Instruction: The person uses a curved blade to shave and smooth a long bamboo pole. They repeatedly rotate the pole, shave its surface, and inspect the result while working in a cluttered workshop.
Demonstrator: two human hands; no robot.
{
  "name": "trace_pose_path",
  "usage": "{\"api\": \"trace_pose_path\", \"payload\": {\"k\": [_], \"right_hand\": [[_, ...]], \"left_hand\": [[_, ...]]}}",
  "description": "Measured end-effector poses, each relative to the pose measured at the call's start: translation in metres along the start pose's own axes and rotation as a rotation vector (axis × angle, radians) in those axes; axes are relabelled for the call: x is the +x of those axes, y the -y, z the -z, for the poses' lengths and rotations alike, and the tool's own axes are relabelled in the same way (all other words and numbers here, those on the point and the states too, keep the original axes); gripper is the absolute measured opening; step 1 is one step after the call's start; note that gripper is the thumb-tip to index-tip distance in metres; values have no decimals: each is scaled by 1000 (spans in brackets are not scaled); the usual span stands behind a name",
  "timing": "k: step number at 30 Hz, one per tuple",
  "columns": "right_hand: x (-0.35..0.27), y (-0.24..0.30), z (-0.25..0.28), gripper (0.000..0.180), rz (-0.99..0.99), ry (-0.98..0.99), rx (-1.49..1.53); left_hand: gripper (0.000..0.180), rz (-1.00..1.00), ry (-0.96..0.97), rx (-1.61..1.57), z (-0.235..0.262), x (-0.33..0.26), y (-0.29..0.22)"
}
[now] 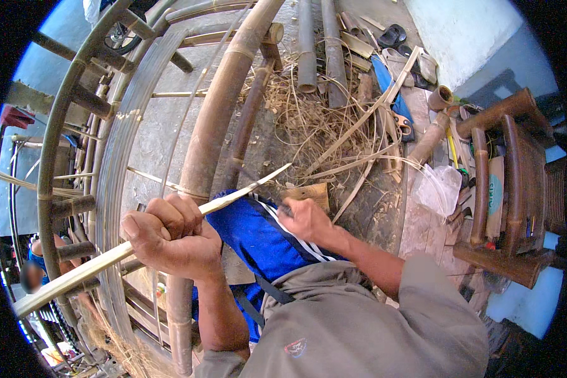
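My left hand (173,236) is closed in a fist around a long pale bamboo strip (85,280). The strip runs from the lower left, through the fist, to a thin pointed tip in front of me. Beside that tip, over my blue shorts (249,236) with white stripes, my right hand (309,222) is closed round the dark handle of a knife (286,209). Its blade is blurred and hard to make out against the strip and the floor. A thick bamboo pole (214,120) passes under the strip, just beyond my left hand.
A bamboo frame (47,157) with rungs stands at left. Shavings and thin strips (321,126) litter the floor ahead, near two grey poles (307,50). A saw (402,123), a clear plastic bag (438,189) and a bamboo chair (510,183) are at right. Another person sits far left.
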State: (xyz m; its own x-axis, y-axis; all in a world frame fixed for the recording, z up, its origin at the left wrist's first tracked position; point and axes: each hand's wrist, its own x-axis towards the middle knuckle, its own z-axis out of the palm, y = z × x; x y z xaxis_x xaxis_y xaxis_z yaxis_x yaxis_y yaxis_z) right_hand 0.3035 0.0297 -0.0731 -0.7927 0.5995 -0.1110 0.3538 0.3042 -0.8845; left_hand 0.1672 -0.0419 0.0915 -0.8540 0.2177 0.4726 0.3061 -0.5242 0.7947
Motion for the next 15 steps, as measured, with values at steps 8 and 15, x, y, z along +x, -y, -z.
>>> {"api": "trace_pose_path", "payload": {"k": [8, 15], "right_hand": [[17, -32, -26, 22, 112, -107, -64], [11, -51, -32, 21, 159, -89, -165]], "left_hand": [[49, -49, -148, 59, 5, 7, 3], [50, -17, -258, 104, 13, 15, 4]]}}
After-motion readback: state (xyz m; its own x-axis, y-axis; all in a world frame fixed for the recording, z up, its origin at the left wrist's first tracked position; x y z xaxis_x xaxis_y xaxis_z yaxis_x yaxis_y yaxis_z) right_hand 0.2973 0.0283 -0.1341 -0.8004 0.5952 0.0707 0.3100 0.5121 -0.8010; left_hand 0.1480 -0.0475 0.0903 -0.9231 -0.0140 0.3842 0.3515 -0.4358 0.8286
